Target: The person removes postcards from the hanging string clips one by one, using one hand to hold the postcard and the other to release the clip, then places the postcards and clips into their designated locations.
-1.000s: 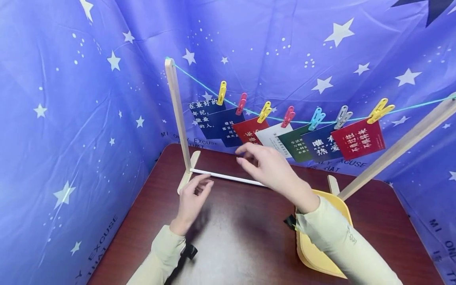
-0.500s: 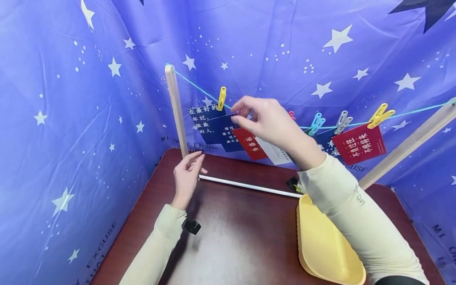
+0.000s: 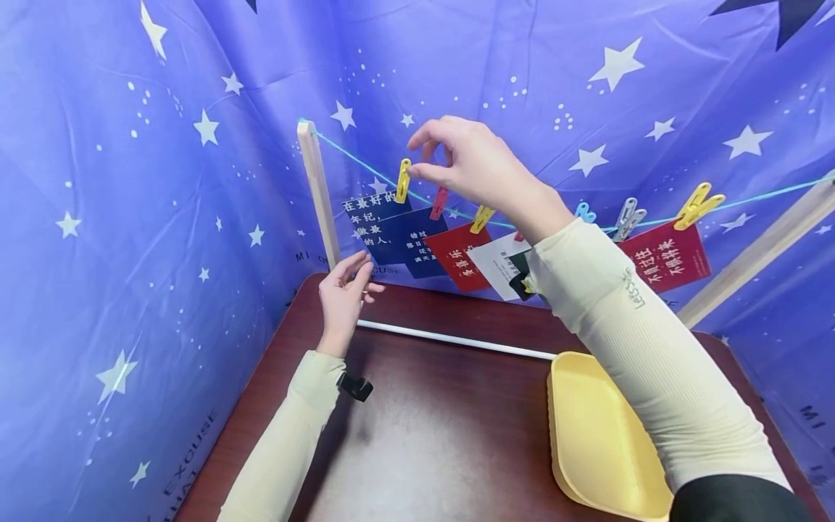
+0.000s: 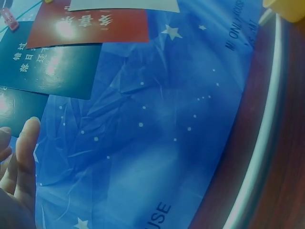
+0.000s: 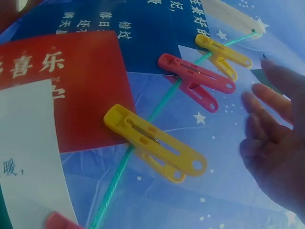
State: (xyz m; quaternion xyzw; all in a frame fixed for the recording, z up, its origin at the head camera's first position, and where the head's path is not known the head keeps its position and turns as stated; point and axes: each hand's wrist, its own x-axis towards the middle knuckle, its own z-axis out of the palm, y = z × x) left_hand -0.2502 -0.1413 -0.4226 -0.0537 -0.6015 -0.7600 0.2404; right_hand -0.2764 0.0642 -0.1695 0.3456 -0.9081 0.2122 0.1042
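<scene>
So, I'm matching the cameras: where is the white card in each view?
Head: white card, just right of centre.
Left wrist: white card, cut off by the top edge.
Right wrist: white card, lower left.
Shared landmark: the red card it overlaps.

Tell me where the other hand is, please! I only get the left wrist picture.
Observer: In the head view, the right hand is up beside the leftmost yellow clip.
Operator: Ooh, is it squeezing that clip?
Observer: It doesn't look like it. The right wrist view shows a gap between its curved fingers and the clip.
Operator: And what hangs farthest right?
Observer: A red card with pale writing, held by another yellow clip.
</scene>
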